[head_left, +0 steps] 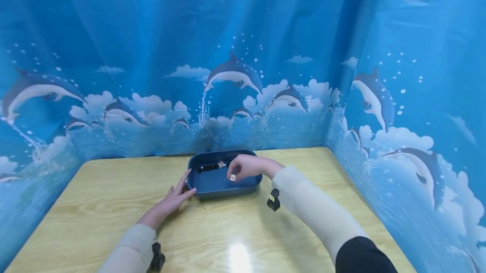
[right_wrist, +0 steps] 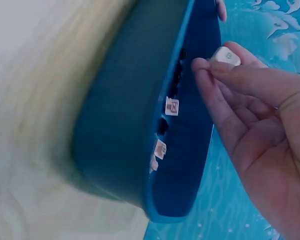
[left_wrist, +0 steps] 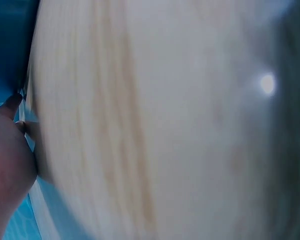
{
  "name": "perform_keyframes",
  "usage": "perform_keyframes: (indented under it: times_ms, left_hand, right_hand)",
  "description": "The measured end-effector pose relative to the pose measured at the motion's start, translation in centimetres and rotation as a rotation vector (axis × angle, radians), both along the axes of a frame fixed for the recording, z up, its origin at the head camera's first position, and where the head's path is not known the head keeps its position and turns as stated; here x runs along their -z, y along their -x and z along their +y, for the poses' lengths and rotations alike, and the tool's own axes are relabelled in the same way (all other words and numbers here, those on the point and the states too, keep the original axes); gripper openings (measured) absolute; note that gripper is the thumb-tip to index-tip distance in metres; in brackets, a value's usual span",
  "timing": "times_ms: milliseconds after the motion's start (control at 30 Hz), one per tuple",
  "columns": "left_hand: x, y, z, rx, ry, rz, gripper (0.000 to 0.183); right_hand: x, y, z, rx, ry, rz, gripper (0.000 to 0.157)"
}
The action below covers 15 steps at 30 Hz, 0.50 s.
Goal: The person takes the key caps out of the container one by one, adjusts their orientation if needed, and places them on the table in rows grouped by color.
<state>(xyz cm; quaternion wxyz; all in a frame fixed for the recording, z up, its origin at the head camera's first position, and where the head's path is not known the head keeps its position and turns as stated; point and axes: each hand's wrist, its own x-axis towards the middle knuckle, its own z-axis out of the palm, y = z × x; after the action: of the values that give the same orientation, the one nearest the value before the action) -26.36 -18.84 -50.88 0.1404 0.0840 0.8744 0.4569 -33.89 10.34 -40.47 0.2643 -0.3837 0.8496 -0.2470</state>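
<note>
A dark blue oblong tub [head_left: 225, 193] stands near the table's back edge. Over its right part, my right hand [head_left: 247, 166] pinches a small white keycap [right_wrist: 227, 57] between thumb and fingertips; a dark mark shows on it. My left hand [head_left: 174, 199] rests against the tub's left end, its fingers spread along the rim. Inside the tub lie a row of small black pieces [head_left: 208, 167] along the far wall and a pale keycap [head_left: 222, 164]. In the right wrist view, another pale piece [right_wrist: 160, 149] lies there, partly hidden by the rim.
The pale wooden table [head_left: 114, 193] runs around the tub. Behind it and at the right hang blue curtains [head_left: 171, 53] with printed dolphins. Both forearms carry a small black device [head_left: 273, 200] near the wrist. Light glares off the table's front.
</note>
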Motion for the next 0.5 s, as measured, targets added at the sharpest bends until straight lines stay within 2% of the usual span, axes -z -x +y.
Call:
perform_keyframes:
  times_ms: [233, 367, 500]
  left_hand:
    - [0.1, 0.1, 0.0, 0.002, 0.010, 0.013, 0.076]
    - [0.1, 0.1, 0.0, 0.011, 0.006, 0.027, 0.076]
    - [0.1, 0.1, 0.0, 0.010, -0.002, 0.026, 0.075]
  right_hand:
    - [1.3, -1.9, 0.4, 0.089, 0.164, -0.007, 0.018]
    - [2.0, -3.2, 0.4, 0.157, 0.263, -0.041, 0.021]
    - [2.5, -4.7, 0.1, 0.213, 0.326, -0.037, 0.020]
